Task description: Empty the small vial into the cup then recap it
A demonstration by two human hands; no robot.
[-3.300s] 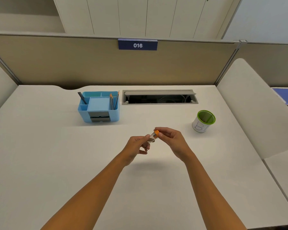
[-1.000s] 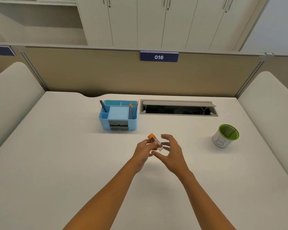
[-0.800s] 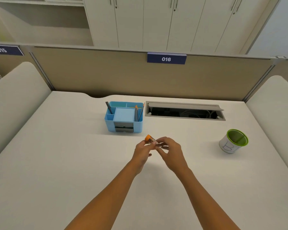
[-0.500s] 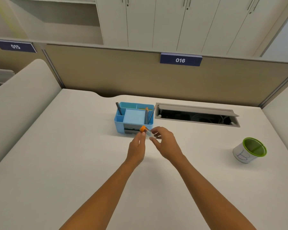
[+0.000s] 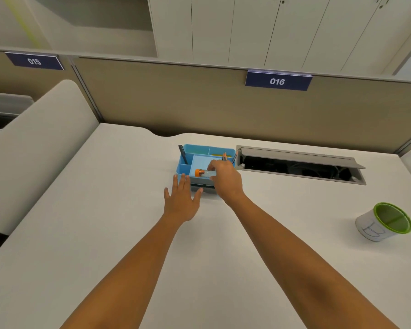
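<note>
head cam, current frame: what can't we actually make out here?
- Vial contents: too small in the head view, its right end hidden by the right hand.
- Organizer front and right side: hidden by both hands; left hand open, flat.
- Cup inside: only the green lining shows; anything at the bottom cannot be told.
- Cable tray interior: dark, unclear.
- Elbows: cut off by the bottom edge.

Vial (image 5: 205,173): clear, orange cap. Organizer (image 5: 184,168): light blue. Cup (image 5: 382,223) at 3 o'clock: white, green rim, handwritten black letter. Desk (image 5: 105,222): white. Sign (image 5: 278,81): navy, white digits.
</note>
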